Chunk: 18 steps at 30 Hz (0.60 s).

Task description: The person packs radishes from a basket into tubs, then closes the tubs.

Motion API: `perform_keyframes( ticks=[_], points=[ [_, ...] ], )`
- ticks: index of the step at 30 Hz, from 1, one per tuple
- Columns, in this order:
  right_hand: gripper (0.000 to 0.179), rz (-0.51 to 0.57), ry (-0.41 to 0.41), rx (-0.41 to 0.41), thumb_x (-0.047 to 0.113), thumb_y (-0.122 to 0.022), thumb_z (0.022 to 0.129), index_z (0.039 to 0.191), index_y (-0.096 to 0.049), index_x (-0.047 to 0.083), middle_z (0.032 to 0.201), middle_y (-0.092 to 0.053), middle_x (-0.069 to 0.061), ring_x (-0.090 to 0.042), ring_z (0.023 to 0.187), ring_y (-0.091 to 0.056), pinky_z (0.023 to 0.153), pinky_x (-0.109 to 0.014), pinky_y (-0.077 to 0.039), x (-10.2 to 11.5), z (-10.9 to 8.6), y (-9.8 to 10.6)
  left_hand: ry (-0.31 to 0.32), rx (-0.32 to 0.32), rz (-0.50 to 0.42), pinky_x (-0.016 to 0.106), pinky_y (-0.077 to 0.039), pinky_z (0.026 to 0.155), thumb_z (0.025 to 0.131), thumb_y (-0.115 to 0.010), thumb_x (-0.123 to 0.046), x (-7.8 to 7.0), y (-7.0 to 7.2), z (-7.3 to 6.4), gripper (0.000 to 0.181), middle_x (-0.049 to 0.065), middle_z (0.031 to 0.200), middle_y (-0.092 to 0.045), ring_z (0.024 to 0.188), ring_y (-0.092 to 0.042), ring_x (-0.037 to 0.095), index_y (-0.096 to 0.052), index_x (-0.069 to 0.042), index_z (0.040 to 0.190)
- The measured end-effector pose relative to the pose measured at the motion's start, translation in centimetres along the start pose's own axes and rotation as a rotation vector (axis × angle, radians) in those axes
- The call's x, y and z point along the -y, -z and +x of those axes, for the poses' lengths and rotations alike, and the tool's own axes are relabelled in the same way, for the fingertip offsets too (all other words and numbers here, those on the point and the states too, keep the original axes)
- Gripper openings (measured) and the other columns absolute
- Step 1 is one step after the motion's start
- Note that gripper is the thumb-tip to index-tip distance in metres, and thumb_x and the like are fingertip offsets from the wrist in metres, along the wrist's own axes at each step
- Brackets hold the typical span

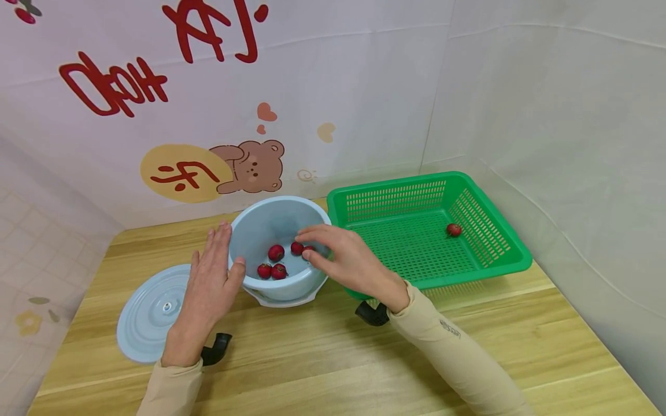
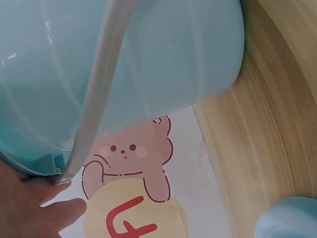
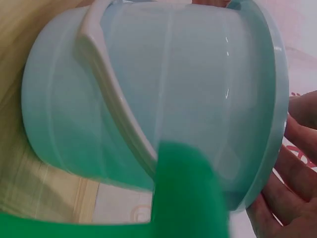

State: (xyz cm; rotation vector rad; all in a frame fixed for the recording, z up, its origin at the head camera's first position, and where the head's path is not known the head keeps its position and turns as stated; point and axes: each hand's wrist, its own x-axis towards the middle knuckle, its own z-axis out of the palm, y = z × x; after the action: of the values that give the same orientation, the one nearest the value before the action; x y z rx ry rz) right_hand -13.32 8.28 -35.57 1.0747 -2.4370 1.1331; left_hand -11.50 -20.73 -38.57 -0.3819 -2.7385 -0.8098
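Inside a light blue bucket (image 1: pixel 281 292) lie several small round red fruits (image 1: pixel 276 252). My left hand (image 1: pixel 210 283) is at the bucket's left rim, its fingers extended upward along the outside. My right hand (image 1: pixel 346 257) reaches over the right rim with fingers spread and lightly bent. No fruit shows in its grasp; one fruit (image 1: pixel 309 251) is seen below it, partly hidden by the fingers. In the right wrist view, the fingers (image 3: pixel 294 168) are spread beside the rim. The bucket's pale handle (image 2: pixel 101 79) hangs down its side.
Right of the bucket stands a green plastic basket (image 1: pixel 502 263) holding one red fruit (image 1: pixel 454 230). A round light blue lid (image 1: pixel 140 323) lies on the wooden table (image 1: pixel 333 370) at left, partly behind the left hand. A printed curtain (image 1: pixel 364 104) borders the table's back.
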Motion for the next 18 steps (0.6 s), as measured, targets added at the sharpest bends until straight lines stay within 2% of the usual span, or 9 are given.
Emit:
perform_keyframes(
  ticks=[8, 18],
  points=[
    [0.023, 0.023, 0.033, -0.037, 0.018, -0.067, 0.102, 0.122, -0.075, 0.011, 0.128, -0.07, 0.001, -0.013, 0.121, -0.064, 0.095, -0.033, -0.055, 0.5, -1.7, 1.4, 0.006, 0.004, -0.004, 0.073, -0.007, 0.12, 0.106, -0.043, -0.032, 0.0, 0.0, -0.1, 0.068, 0.015, 0.171, -0.02, 0.156, -0.016, 0.042, -0.022, -0.002, 0.164],
    [0.026, 0.013, 0.041, -0.066, 0.012, -0.07, 0.098, 0.124, -0.074, 0.009, 0.13, -0.07, 0.001, -0.017, 0.125, -0.064, 0.097, -0.038, -0.056, 1.1, -3.7, 5.5, 0.007, 0.002, -0.006, 0.072, -0.008, 0.12, 0.106, -0.042, -0.033, 0.0, 0.0, -0.1, 0.068, 0.014, 0.171, -0.02, 0.156, -0.017, 0.041, -0.023, -0.002, 0.164]
  ],
)
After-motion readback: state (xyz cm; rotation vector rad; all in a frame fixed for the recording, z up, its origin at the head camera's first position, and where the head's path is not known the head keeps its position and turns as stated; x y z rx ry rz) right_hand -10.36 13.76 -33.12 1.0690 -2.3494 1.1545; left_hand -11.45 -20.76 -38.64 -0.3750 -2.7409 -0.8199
